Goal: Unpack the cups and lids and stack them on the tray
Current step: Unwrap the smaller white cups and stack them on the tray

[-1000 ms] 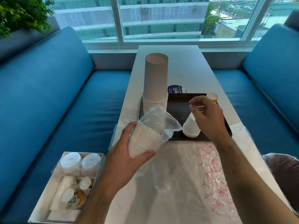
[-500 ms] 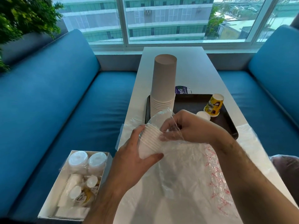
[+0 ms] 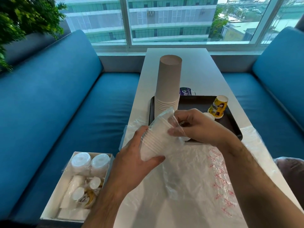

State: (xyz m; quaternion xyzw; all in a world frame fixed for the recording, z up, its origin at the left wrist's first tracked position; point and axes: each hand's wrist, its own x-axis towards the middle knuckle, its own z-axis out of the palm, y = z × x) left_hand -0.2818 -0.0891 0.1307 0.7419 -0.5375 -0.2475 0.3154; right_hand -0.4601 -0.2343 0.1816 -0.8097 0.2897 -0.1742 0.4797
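Gripping a stack of small white plastic cups (image 3: 153, 142) through its clear plastic sleeve (image 3: 164, 117), the person's left hand (image 3: 131, 162) holds the stack tilted just above the near end of a long white table (image 3: 194, 69), thumb curled under the stack. The right hand (image 3: 197, 127) pinches the top of the stack at the sleeve's open mouth, fingers bent around the rim. Just behind the hands, a black rectangular tray (image 3: 197, 102) carries a tall stack of upturned beige paper cups (image 3: 169, 83) at its left end and an upturned yellow printed paper cup (image 3: 218, 106) at its right; the print on the yellow cup is too blurred to read. A small white cup (image 3: 209, 116) shows partly behind the right hand. A flat clear plastic bag with red lettering (image 3: 218, 181), unreadable, covers the near tabletop. Beyond the tray lies a purple label (image 3: 185, 92) with white letters, not legible. Blue upholstered benches (image 3: 65, 99) flank the table beneath a wide window (image 3: 164, 20) facing an office block. On the left bench, a white cardboard box (image 3: 54, 201) holds wrapped white lids (image 3: 90, 163) and more cups.
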